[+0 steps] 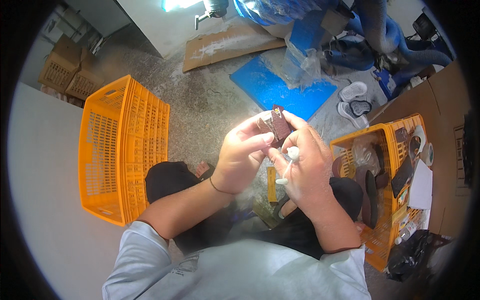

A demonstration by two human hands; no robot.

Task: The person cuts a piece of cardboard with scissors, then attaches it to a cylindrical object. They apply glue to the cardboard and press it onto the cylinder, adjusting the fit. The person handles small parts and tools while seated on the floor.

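Observation:
Held up in front of me is a reddish-brown, rough-looking folded piece like sandpaper [278, 129], with a torn, paler edge. My left hand [245, 150] is closed on its near left side, thumb laid along the lower edge. My right hand [307, 162] is curled close on the other side, its fingertips touching the brown piece. A small white piece with a rounded knob and a thin stem [293, 153] pokes out between the right fingers. Its other pale end shows lower against the palm. What lies inside the folded brown piece cannot be made out.
Stacked orange crates [125, 150] stand at left. Another orange crate [385, 135] at right holds brown abrasive belts and plastic. Ahead lie a blue board [280, 82], a cardboard sheet [230, 45], white sandals [353, 102] and blue hoses [382, 30]. A yellow strip [271, 185] is between my knees.

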